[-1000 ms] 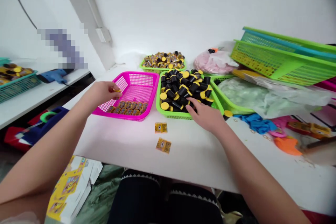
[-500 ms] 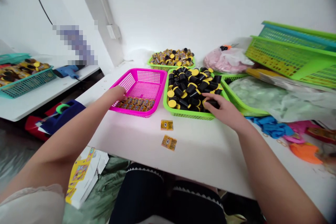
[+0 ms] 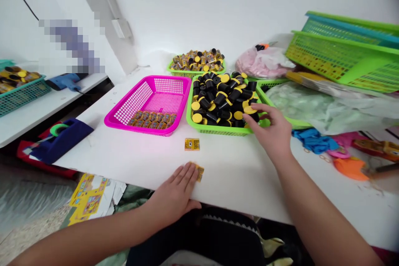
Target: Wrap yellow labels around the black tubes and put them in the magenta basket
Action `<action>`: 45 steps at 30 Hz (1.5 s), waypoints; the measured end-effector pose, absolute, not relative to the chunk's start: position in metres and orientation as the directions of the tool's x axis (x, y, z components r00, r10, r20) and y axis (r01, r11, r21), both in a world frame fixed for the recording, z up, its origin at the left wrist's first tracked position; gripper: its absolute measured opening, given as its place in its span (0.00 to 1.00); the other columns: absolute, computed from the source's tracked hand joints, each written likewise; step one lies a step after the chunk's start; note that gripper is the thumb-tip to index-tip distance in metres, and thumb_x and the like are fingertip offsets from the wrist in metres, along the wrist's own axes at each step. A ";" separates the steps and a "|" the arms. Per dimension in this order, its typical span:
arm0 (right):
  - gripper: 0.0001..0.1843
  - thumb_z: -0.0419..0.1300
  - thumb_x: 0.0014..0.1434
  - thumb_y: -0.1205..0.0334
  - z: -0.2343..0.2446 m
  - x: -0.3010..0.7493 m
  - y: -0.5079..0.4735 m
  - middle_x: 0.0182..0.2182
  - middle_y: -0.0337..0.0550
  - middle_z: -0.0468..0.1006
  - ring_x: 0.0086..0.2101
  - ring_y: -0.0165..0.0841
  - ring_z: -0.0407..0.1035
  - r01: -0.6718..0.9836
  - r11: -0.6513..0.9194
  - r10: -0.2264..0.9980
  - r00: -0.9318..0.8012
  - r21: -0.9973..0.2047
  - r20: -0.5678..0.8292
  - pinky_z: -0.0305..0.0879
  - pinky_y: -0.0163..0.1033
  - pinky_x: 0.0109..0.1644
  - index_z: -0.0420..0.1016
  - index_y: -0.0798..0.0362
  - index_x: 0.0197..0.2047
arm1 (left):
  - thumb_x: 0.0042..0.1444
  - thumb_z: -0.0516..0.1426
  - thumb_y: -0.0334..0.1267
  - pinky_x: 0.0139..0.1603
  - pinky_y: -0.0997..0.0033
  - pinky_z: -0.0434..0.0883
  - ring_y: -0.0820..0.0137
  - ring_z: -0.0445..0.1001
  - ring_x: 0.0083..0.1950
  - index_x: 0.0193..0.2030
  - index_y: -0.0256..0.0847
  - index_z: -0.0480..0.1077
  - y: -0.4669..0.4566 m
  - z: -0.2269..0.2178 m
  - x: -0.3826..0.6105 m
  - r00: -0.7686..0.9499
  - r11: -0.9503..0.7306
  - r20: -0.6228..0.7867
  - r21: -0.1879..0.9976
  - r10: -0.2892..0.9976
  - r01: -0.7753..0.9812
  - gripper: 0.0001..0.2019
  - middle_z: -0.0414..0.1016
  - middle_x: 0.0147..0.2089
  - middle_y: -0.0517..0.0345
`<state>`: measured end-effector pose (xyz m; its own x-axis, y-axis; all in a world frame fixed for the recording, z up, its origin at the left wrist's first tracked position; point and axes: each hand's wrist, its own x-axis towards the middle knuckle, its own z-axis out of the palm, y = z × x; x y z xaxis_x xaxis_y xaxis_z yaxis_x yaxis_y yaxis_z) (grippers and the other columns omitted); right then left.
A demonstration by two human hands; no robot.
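Note:
My left hand (image 3: 177, 189) lies flat at the near table edge, fingers stretched out, fingertips on a small yellow label (image 3: 198, 171). A second yellow label (image 3: 191, 144) lies a little farther in. My right hand (image 3: 272, 131) is at the right front corner of a green basket (image 3: 218, 131) heaped with black tubes with yellow caps (image 3: 222, 97); its fingers curl round one tube with a yellow cap (image 3: 251, 112). Left of it, a pink basket (image 3: 124, 110) holds a row of labelled tubes (image 3: 152, 118) along its front wall.
A smaller green basket of labelled tubes (image 3: 196, 61) stands behind. Stacked green and teal baskets (image 3: 343, 56), plastic bags (image 3: 314, 106), a blue cloth (image 3: 314, 141) and an orange piece (image 3: 350, 168) crowd the right. A blue tape dispenser (image 3: 64, 133) and a teal basket (image 3: 20, 93) sit at the left.
My left hand left the pink basket and came down to the near table edge onto the label. My right hand shifted right along the green basket and closed on a tube.

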<state>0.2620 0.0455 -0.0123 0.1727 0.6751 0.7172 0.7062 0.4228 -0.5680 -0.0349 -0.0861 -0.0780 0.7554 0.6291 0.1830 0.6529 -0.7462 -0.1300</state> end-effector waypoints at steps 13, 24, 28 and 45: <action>0.08 0.67 0.58 0.62 -0.016 0.233 0.028 0.47 0.46 0.81 0.49 0.40 0.76 0.593 0.633 0.612 0.010 -0.497 0.791 0.73 0.52 0.54 0.71 0.48 0.39 | 0.64 0.47 0.22 0.48 0.60 0.79 0.58 0.81 0.50 0.48 0.32 0.72 -0.041 0.010 -0.029 0.835 -0.848 0.222 -0.060 0.504 0.527 0.14 0.80 0.49 0.39; 0.19 0.64 0.60 0.54 -0.014 0.229 0.023 0.46 0.44 0.78 0.30 0.30 0.75 0.207 0.599 0.761 0.154 -0.774 0.630 0.77 0.40 0.31 0.71 0.43 0.54 | 0.50 0.66 0.49 0.28 0.71 0.78 0.68 0.79 0.28 0.36 0.37 0.78 0.044 -0.003 0.022 0.371 -0.171 0.110 0.976 0.922 0.135 0.16 0.81 0.30 0.55; 0.15 0.64 0.61 0.51 -0.012 0.228 0.016 0.28 0.35 0.77 0.22 0.30 0.72 0.051 0.479 0.870 0.104 -0.876 0.482 0.75 0.41 0.28 0.75 0.44 0.50 | 0.54 0.61 0.59 0.28 0.71 0.78 0.67 0.81 0.29 0.34 0.36 0.79 0.038 -0.017 0.019 0.421 -0.106 0.044 0.986 0.906 0.126 0.24 0.80 0.28 0.53; 0.13 0.66 0.59 0.51 -0.021 0.221 0.012 0.23 0.36 0.78 0.18 0.27 0.69 -0.193 0.148 0.974 -0.143 -0.970 0.177 0.65 0.34 0.21 0.79 0.50 0.41 | 0.65 0.40 0.64 0.23 0.75 0.62 0.73 0.68 0.23 0.25 0.35 0.74 0.033 -0.029 0.007 0.415 -0.621 0.493 0.736 0.765 0.270 0.37 0.70 0.21 0.55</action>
<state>0.2206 0.0116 -0.0214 -0.1434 0.9738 0.1767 -0.1927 0.1476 -0.9701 0.0069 0.0326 -0.0285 0.4154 0.7647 0.4927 0.2696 -0.6208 0.7362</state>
